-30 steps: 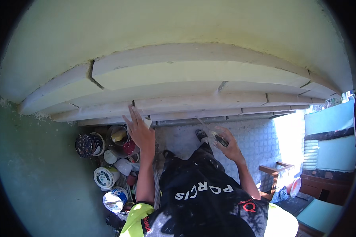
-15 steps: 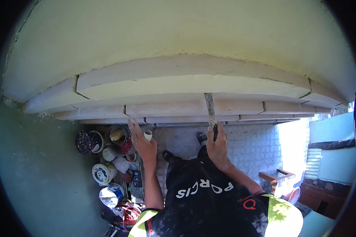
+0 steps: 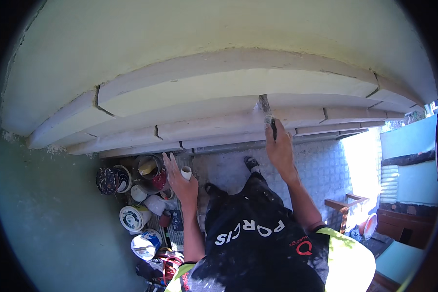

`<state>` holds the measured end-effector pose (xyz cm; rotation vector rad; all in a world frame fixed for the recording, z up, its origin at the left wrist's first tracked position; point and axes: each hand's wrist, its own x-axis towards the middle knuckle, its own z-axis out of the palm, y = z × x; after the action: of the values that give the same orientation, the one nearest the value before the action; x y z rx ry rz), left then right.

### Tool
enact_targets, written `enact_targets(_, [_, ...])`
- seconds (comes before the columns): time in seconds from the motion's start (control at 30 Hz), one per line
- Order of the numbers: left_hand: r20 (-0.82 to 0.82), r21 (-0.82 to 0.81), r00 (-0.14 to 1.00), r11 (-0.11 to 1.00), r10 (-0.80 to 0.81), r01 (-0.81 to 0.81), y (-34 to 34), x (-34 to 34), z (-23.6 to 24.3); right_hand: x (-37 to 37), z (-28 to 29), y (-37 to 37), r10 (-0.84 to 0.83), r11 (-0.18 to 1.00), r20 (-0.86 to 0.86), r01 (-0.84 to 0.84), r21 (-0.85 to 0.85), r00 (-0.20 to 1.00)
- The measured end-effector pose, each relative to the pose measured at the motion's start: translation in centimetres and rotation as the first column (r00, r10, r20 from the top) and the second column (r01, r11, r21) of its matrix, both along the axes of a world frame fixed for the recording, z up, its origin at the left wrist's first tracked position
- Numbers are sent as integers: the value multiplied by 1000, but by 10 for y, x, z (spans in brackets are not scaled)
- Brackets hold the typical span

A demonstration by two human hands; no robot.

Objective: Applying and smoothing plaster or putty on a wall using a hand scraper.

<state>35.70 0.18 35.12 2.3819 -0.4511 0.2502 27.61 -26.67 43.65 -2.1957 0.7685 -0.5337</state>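
Pale wall [image 3: 219,24]: rises above stepped moulding [image 3: 224,83]; looks yellowish along the join.
Stepped moulding: runs across in whitish bands, bowed by lens; shows dark gaps between sections.
Green side wall [image 3: 58,194]: meets left end of moulding; flaked white near that corner.
Tiled floor [image 3: 316,170]: lies below moulding; brightly sunlit toward its right end.
Dark shirt [image 3: 258,248]: below middle of moulding; bright yellow at sleeves.
Buckets [image 3: 133,218]: grouped below left part of moulding.
Wooden frame [image 3: 344,207]: stands below right part of moulding, well apart.
Right hand [image 3: 280,148]: before lower bands of moulding, right of middle; grips putty knife [image 3: 265,108] with closed fingers.
Left hand [image 3: 181,186]: below moulding, left of middle; holds white cylinder [image 3: 186,175] at thumb side, with other fingers nearly straight.
Putty knife: blade crosses lower bands of moulding, tip at upper band's underside; cannot tell whether touching.
White cylinder: below moulding, with open end up.
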Motion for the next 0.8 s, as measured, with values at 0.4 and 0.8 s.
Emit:
enact_targets(0.4, [28,-41,989,989,-144,145,33,17,-3,12,-17,13,-115,974,176,145,-173,978])
enact_targets(0.8, [30,-84,968,965,-249,250,50,24,0,24,-41,21,-212,924,142,245,-292,967])
